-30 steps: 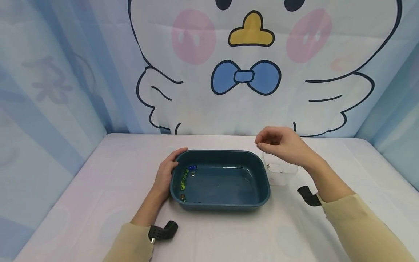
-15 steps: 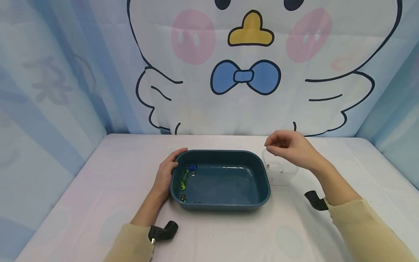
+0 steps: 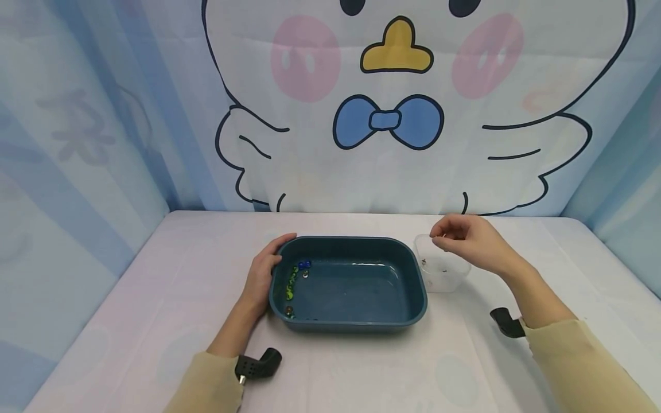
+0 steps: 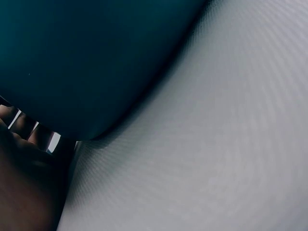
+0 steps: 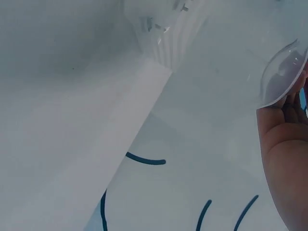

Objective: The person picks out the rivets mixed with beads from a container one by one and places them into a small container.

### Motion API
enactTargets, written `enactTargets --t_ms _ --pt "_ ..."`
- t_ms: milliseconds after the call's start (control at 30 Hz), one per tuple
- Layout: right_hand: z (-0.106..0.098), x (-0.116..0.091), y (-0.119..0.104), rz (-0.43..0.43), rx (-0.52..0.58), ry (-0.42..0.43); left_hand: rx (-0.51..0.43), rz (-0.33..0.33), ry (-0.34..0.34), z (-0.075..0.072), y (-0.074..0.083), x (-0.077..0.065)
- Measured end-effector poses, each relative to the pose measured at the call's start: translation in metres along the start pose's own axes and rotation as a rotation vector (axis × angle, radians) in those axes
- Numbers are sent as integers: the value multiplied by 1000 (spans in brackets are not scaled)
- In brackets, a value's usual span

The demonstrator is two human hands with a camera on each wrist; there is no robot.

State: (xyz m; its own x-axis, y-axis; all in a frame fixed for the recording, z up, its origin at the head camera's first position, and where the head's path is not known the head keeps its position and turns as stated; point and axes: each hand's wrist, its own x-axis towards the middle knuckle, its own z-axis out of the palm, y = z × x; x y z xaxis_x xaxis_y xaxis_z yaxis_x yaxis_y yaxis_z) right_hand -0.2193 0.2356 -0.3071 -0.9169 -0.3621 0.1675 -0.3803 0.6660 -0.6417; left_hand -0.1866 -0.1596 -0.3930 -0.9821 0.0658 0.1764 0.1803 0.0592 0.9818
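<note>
My left hand (image 3: 260, 277) grips the left side of a dark teal plastic basin (image 3: 346, 327), thumb tip at the rim and fingers along the outside. Inside, along the left wall, lie green marbles (image 3: 290, 285), blue marbles (image 3: 304, 264), a brown marble (image 3: 288, 310) and a small silvery piece (image 3: 305, 273). My right hand (image 3: 472, 241) hovers over the far part of a clear plastic box (image 3: 445, 282), thumb and forefinger pinched around something tiny; I cannot tell what. Small metallic-looking bits (image 3: 424, 261) show in the box. In the left wrist view the basin wall (image 4: 82, 62) partly hides the fingers.
The box stands against the basin's right side on a pale tablecloth (image 3: 206, 252). Behind the table hangs a curtain (image 3: 392, 172) with a cartoon bird print. Black wrist cameras (image 3: 258, 364) sit on both forearms.
The right hand has moved right and a little down, from beside the basin's far right corner to over the clear box. My left hand and the basin stay put.
</note>
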Motion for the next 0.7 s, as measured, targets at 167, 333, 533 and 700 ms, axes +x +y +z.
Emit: enactTargets --t_ms 167,333,533,700 --pt "0 -2 3 30 1 -3 -3 -3 0 0 0 0" --pt "-1 -3 1 28 14 4 -9 3 -5 0 0 0" --pt "-2 -3 -2 7 31 9 2 6 -7 0 1 -1" --pt "-4 -2 -6 -14 48 11 0 5 -5 0 1 -1"
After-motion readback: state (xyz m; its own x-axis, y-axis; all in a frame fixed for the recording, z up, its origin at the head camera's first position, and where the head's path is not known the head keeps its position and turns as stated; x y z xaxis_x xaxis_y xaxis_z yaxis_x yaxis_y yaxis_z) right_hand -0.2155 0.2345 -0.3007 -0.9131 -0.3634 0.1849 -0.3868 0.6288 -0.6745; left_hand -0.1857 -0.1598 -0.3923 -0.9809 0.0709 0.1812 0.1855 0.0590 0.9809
